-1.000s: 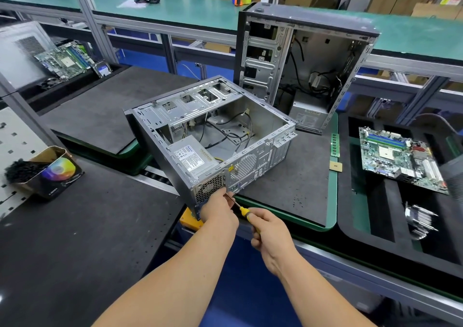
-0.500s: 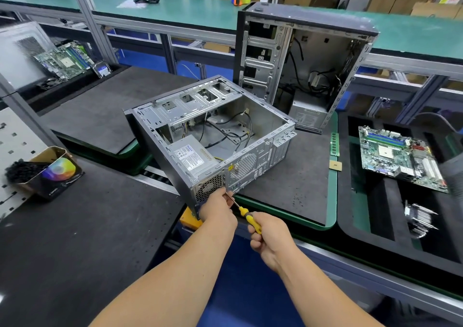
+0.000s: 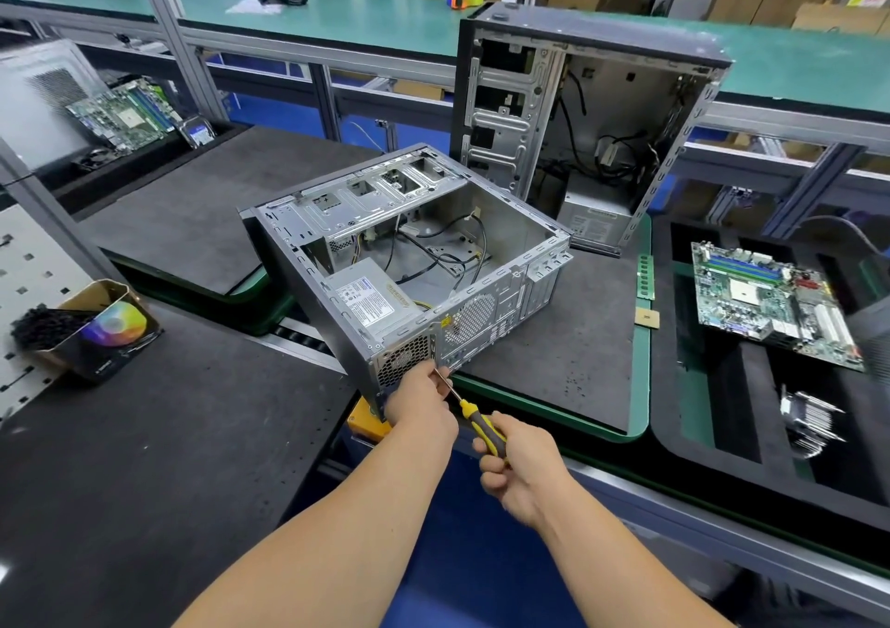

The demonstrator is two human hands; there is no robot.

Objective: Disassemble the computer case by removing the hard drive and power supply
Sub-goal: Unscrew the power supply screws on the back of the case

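Observation:
An open grey computer case (image 3: pixel 510 290) lies on its side on the dark mat, its rear panel facing me. The power supply (image 3: pixel 373 302), a grey box with a white label, sits in the near left corner inside it. Black cables (image 3: pixel 433 247) trail across the case floor. My left hand (image 3: pixel 419 403) is against the lower rear corner by the fan grille, its fingers at the screwdriver's shaft. My right hand (image 3: pixel 522 468) grips the yellow-and-black handle of a screwdriver (image 3: pixel 474 418), whose tip meets the rear panel beside the grille. No hard drive is visible.
A second case (image 3: pixel 592 112) stands upright behind, holding its own power supply. Motherboards lie at the right (image 3: pixel 770 302) and far left (image 3: pixel 123 114). A heatsink (image 3: pixel 811 418) sits in the black tray at right. A box of black parts (image 3: pixel 84 329) stands at left.
My right hand has slid back down the screwdriver handle, so more of the yellow handle shows. The case and my left hand have stayed in place.

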